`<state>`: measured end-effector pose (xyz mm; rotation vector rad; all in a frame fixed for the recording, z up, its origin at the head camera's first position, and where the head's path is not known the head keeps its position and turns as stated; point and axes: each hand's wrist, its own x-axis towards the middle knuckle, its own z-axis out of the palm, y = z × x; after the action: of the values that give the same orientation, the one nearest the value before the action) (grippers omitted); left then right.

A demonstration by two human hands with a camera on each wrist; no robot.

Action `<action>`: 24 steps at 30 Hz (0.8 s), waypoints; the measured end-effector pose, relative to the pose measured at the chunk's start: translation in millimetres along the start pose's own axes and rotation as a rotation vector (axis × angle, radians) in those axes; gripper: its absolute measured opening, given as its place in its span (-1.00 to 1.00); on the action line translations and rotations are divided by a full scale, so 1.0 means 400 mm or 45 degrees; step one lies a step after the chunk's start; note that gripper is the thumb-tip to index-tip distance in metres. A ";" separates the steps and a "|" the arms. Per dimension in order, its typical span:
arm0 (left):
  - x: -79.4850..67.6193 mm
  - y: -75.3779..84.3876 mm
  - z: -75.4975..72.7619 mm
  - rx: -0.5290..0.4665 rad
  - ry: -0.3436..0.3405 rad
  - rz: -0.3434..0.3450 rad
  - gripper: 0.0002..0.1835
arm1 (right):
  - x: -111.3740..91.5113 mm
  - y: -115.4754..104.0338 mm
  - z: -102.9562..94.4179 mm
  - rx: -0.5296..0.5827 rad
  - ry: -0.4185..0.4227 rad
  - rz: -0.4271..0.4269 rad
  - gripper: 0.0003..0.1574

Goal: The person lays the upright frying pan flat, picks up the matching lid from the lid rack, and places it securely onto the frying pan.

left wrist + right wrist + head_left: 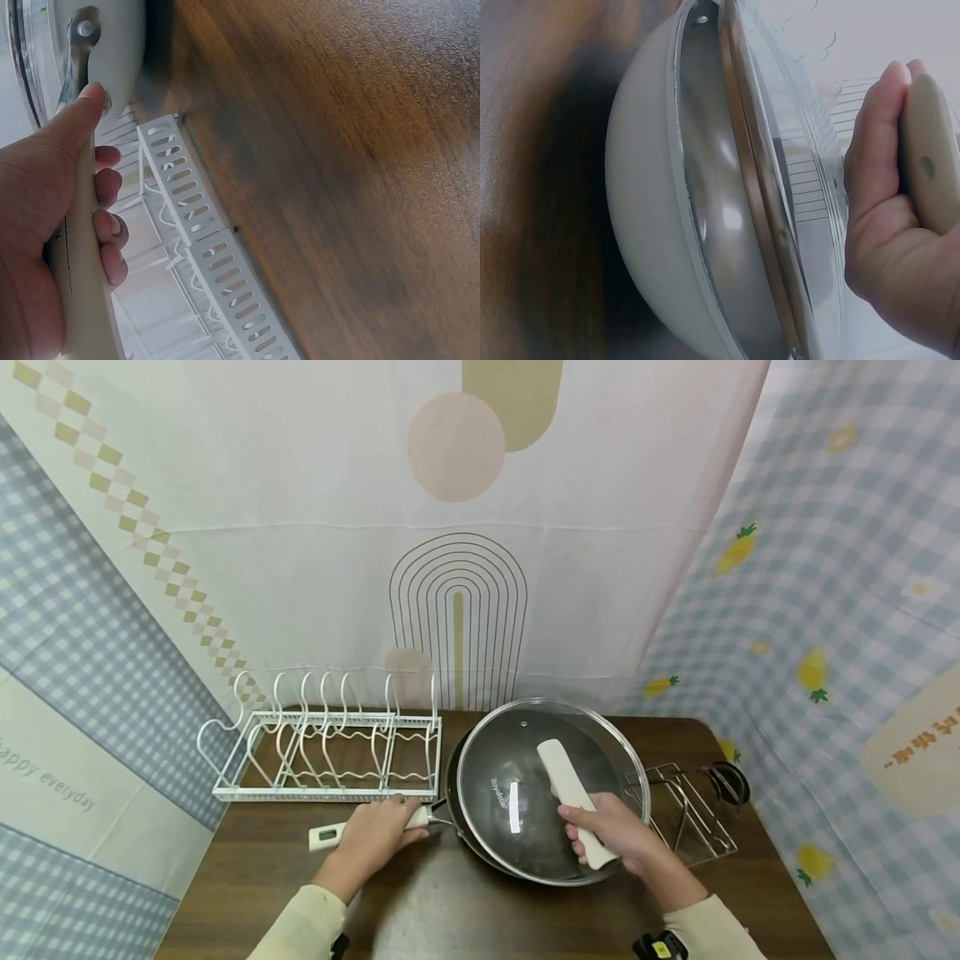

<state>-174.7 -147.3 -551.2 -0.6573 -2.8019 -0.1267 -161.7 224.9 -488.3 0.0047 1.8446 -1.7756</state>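
Note:
My left hand point(372, 833) grips the cream handle point(326, 837) of a wok, thumb lying along it toward the metal joint. The wok point(641, 172) is cream outside and dark inside, and it stands on the wooden table. Over it is a round glass lid point(532, 718) with a metal rim. My right hand point(617, 832) holds the long cream lid handle point(558, 766), fingers wrapped round it. In the right wrist view the lid is tilted, with a gap between its rim and the wok's edge. The lid covers most of the wok in the head view.
A white wire rack point(330, 793) with upright loops stands to the left, close beside the wok handle. Right of the wok lies a smaller wire rack point(697, 827), with a black looped part point(729, 783) at its back. Patterned curtains point(322, 602) hang behind and at the sides.

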 end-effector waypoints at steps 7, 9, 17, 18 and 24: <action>-0.001 0.000 0.003 0.026 0.020 0.005 -0.55 | 0.018 0.011 0.000 -0.017 0.014 -0.001 -0.53; 0.000 0.000 0.001 0.018 0.019 0.004 -0.55 | 0.022 0.014 0.000 -0.009 0.015 0.006 -0.52; 0.000 0.000 0.000 0.014 0.026 0.007 -0.54 | 0.037 0.027 0.003 0.027 0.006 0.021 -0.48; 0.000 0.000 0.000 0.012 0.026 0.007 -0.54 | 0.039 0.028 0.003 0.030 0.007 0.022 -0.48; -0.001 0.000 0.000 0.010 0.032 0.012 -0.54 | 0.045 0.036 0.006 0.043 0.007 0.027 -0.50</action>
<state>-174.4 -147.5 -551.4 -0.6622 -2.7739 -0.1217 -170.3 217.4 -508.7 0.0420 1.8122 -1.7937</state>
